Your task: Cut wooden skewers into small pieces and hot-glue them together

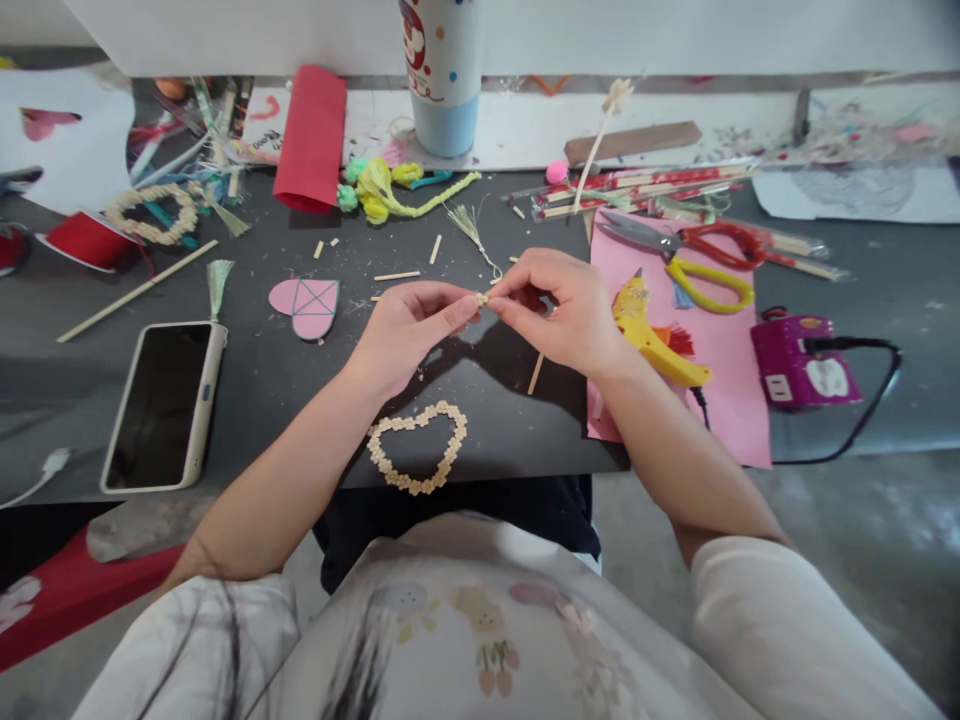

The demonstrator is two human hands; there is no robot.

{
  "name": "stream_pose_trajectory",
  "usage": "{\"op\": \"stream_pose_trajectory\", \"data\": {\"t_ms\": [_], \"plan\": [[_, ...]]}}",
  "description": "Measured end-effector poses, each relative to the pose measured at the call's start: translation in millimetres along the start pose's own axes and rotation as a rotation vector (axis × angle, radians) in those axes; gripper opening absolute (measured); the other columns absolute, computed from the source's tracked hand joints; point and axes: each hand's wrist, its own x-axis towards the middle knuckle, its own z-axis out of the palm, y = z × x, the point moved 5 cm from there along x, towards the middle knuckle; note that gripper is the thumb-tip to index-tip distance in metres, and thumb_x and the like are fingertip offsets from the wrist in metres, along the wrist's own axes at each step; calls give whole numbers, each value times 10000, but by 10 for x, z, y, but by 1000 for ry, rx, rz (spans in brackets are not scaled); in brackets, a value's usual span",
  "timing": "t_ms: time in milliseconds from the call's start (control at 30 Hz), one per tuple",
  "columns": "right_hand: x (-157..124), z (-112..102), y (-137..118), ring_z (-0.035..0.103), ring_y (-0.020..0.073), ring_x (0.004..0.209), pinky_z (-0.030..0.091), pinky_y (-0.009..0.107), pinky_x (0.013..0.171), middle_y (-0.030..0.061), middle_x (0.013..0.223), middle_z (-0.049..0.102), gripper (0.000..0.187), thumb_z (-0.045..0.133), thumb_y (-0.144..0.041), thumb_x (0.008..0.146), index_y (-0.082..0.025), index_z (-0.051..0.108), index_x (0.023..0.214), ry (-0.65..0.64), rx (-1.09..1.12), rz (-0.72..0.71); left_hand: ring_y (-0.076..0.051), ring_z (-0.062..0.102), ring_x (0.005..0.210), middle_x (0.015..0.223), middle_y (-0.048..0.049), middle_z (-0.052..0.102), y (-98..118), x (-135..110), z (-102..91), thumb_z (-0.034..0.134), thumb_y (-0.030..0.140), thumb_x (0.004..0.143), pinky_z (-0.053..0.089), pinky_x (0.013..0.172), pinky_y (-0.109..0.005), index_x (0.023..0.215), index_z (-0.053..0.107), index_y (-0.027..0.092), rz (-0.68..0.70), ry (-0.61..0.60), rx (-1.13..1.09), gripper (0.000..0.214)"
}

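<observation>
My left hand [409,325] and my right hand [559,310] meet above the black table [300,400], fingertips pinched together on a tiny pale bead-like piece [482,298]. Both hands are closed in a pinch on it. A heart-shaped ring of small pale pieces [418,447] lies on the table just below my hands, near the front edge. A short wooden stick [535,373] lies under my right hand.
A phone [163,405] lies at the left, a pink paper heart [306,305] beside it. On pink paper [720,350] at the right lie a yellow glue gun [651,335] and scissors [690,250]. A purple power socket [799,362], a cup [442,75] and red paper [311,138] stand around.
</observation>
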Motion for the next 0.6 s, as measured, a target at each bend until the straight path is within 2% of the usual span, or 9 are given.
{"op": "stream_pose_trajectory", "data": {"t_ms": [267,500,600], "plan": [[-4,-45,0,485,99,615,403,265,575,2,689,598,65,670,-254,800,-190,682,797,80,3,38,-130,668,763,850,-24,715,75,-11,-9,732,375,732,540,699,-266,890,711,198,186,29,121,238],[-32,-56,37,506,88,621,411,242,560,-2,696,585,125,723,-267,749,-172,685,820,83,140,153,-109,633,762,874,-14,669,304,-133,25,703,237,762,527,673,-252,945,674,213,604,92,330,187],[-29,-52,10,510,82,622,405,230,548,-1,707,597,123,721,-279,749,-173,688,800,50,206,148,-109,620,760,870,-6,663,355,-180,27,697,221,767,520,684,-260,960,665,226,731,134,447,196]]}}
